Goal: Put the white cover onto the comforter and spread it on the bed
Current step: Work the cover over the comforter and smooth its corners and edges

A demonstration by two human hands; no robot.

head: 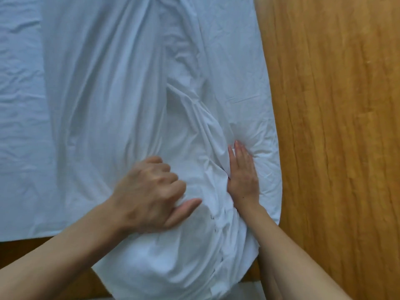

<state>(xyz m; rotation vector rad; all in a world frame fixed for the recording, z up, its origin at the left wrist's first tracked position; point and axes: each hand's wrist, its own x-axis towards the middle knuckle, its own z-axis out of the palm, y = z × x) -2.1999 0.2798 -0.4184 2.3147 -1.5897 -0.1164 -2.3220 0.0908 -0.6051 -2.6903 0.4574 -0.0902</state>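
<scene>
Step in hand, as I read it: you're working the comforter into the white cover (pixel 134 87), not spreading yet. The fabric is bunched and ridged down the middle, nothing lies flat.

Left to right:

- Bed sheet (pixel 19 105), far left: wrinkled, flat, lying under the cover's left edge.
- Your left hand (pixel 151 191): fingers curled into a fist, thumb out toward the right, gripping a bunch of cover cloth near the near edge of the bed.
- The cover runs from the far edge of view down to the near edge, where it hangs off the bed in a bulging lump (pixel 173 263). Long folds run from far to near.
- Your right hand (pixel 243 176): fingers straight and together, palm down, pressing into the cloth just right of a deep fold. It holds nothing. Whether the fingertips go into an opening, can't tell.
- Wooden floor (pixel 335 137), right side, beside the cover's right edge.

Container check: the cover is the container. The bulk at the near end suggests filling inside, but the comforter itself isn't visible anywhere, so I can't confirm how much is in. A seam or closure line (pixel 216 230) shows just near your right wrist; too small to tell whether it's open.

Next move, my judgement: keep the left grip as an anchor and push the filling toward the far corners, then shake out and flatten the centre ridge before spreading.
</scene>
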